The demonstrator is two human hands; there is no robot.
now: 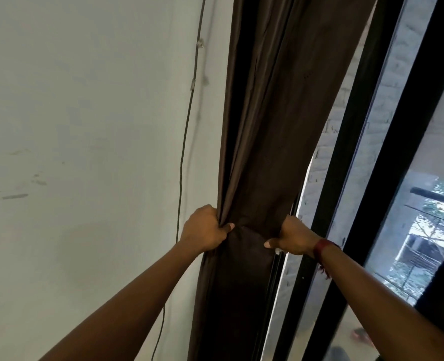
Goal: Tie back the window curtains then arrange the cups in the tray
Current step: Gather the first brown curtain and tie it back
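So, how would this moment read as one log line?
step: tie back curtain | left hand: grips its left edge | right hand: grips its right edge | state: fabric gathered between hands

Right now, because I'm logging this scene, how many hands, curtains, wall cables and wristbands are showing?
2 bare hands: left hand, right hand, both gripping the curtain
1 dark brown fabric curtain
1 thin dark wall cable
1 red thread wristband
Total: 5
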